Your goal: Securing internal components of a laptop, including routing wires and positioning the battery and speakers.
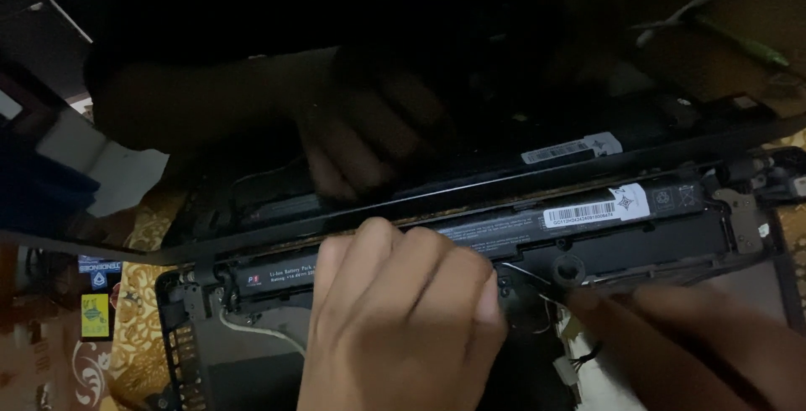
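Note:
An opened-up black laptop base (193, 335) lies in front of me with its long black battery (520, 230), which bears white barcode stickers, along the hinge side. My left hand (403, 319) rests on the base right against the battery, knuckles up and fingers curled under; what is beneath them is hidden. My right hand (697, 335) comes in from the lower right, blurred, its fingertips by thin wires (537, 289) and a round black part (568, 270). The dark glossy lid (537, 109) stands tilted behind and mirrors a hand.
A white cable (260, 331) runs across the base at the left. A small white connector (567, 371) lies near my right hand. A metal hinge (747, 209) sits at the right. Golden patterned cloth (134, 327) covers the surface. A green pen (747, 46) lies at the back right.

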